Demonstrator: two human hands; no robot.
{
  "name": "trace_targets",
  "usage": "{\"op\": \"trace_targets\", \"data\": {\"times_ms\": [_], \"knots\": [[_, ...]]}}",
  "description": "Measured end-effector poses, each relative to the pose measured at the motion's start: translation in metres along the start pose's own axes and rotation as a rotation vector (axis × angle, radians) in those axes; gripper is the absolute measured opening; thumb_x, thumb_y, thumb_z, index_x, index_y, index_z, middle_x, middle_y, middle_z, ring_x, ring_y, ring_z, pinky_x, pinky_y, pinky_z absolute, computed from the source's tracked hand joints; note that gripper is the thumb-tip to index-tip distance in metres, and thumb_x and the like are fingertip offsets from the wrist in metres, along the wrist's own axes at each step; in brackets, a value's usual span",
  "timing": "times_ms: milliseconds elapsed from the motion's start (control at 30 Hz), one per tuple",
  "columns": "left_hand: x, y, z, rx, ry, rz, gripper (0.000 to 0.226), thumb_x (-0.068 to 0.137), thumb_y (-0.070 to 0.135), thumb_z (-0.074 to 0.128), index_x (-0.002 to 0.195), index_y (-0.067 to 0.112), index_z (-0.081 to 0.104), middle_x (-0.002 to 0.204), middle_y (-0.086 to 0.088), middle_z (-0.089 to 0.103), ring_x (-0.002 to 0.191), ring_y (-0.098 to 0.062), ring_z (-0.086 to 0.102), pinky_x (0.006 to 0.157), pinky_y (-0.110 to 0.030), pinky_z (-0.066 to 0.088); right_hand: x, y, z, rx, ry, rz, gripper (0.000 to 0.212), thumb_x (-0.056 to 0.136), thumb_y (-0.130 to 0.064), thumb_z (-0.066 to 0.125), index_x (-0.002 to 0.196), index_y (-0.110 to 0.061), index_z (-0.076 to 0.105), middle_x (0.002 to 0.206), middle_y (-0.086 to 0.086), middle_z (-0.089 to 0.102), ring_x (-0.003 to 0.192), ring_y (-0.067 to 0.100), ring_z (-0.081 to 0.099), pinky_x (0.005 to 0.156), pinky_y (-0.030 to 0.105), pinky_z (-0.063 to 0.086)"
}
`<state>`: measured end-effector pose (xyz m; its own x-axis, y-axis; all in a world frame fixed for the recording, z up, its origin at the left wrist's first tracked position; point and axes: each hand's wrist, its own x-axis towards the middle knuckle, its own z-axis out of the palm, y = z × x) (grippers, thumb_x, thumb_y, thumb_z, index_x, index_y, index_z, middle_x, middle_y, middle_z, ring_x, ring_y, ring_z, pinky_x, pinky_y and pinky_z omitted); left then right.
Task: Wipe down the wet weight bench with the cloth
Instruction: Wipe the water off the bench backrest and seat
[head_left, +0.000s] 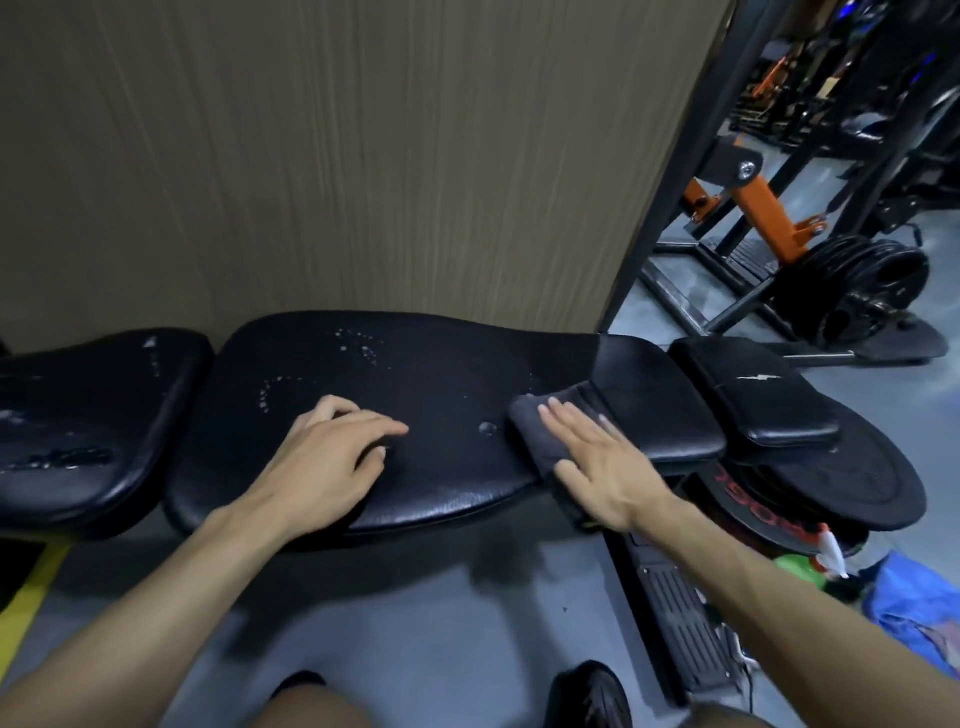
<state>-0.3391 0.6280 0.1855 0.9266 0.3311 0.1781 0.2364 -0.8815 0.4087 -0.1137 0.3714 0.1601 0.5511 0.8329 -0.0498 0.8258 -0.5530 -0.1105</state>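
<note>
The black padded weight bench (441, 374) runs left to right in front of me, with water drops on its middle pad and streaks on the left seat pad (88, 415). A dark grey cloth (540, 426) lies across the right part of the middle pad and hangs over the front edge. My right hand (597, 462) presses flat on the cloth with straight fingers. On the bare pad left of the cloth, my left hand (332, 452) rests with fingers bent and fingertips touching the surface, holding nothing.
A tan wall panel (337, 156) stands right behind the bench. Black weight plates (831, 488) are stacked at the bench's right end, with a spray bottle (831, 556) and blue bag (914, 608) on the floor. A plate-loaded machine (857, 286) stands at back right.
</note>
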Motion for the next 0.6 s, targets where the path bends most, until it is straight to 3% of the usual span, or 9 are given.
{"op": "trace_targets", "data": {"times_ms": [133,233,367,467,533,600], "knots": [[-0.009,-0.001,-0.022,0.029,-0.011,0.028,0.034,0.097,0.026,0.054,0.127,0.041,0.060,0.122,0.035,0.057,0.121,-0.001,0.035,0.104,-0.027,0.026,-0.001,0.056,-0.006,0.061,0.001,0.406,0.065,0.101,-0.041,0.024,0.161,-0.020,0.008,0.168,0.001,-0.002,0.154,0.014,-0.001,0.124,0.041,0.000],[-0.018,-0.002,-0.030,0.041,-0.014,0.034,0.035,0.096,0.024,0.054,0.124,0.042,0.063,0.116,0.040,0.055,0.115,0.001,0.036,0.105,-0.030,0.033,0.006,0.033,0.003,0.009,0.015,0.487,0.068,0.102,-0.043,0.026,0.160,-0.018,0.001,0.168,0.005,-0.008,0.154,0.018,-0.008,0.123,0.045,-0.006],[-0.027,-0.007,-0.027,0.074,-0.103,0.050,0.040,0.094,0.020,0.052,0.127,0.040,0.062,0.113,0.043,0.052,0.113,0.001,0.036,0.106,-0.030,0.036,0.002,-0.052,0.023,0.036,0.102,0.304,0.085,0.088,-0.057,0.015,0.160,-0.015,0.000,0.167,0.006,-0.007,0.154,0.019,-0.010,0.122,0.045,-0.011],[-0.029,-0.013,-0.027,0.127,-0.167,0.031,0.043,0.095,0.017,0.048,0.130,0.039,0.061,0.123,0.035,0.057,0.119,-0.004,0.038,0.105,-0.030,0.035,-0.011,-0.119,0.039,0.080,0.157,-0.005,0.081,0.089,-0.055,0.021,0.160,-0.017,0.010,0.166,0.000,0.000,0.154,0.016,-0.005,0.123,0.046,-0.007],[-0.024,-0.012,-0.028,0.138,-0.198,0.021,0.043,0.095,0.019,0.047,0.131,0.039,0.060,0.124,0.032,0.058,0.121,-0.006,0.038,0.105,-0.032,0.036,-0.016,-0.120,0.039,0.065,0.153,-0.141,0.074,0.094,-0.053,0.026,0.160,-0.022,0.013,0.167,-0.004,0.003,0.154,0.010,-0.003,0.124,0.043,-0.001],[-0.019,-0.006,-0.030,0.122,-0.207,0.031,0.040,0.096,0.022,0.048,0.130,0.039,0.060,0.122,0.033,0.059,0.120,-0.007,0.039,0.104,-0.032,0.037,-0.012,-0.085,0.032,0.057,0.185,-0.140,0.073,0.094,-0.055,0.031,0.159,-0.023,0.021,0.166,-0.006,0.015,0.153,0.008,0.007,0.124,0.041,0.008]]}}
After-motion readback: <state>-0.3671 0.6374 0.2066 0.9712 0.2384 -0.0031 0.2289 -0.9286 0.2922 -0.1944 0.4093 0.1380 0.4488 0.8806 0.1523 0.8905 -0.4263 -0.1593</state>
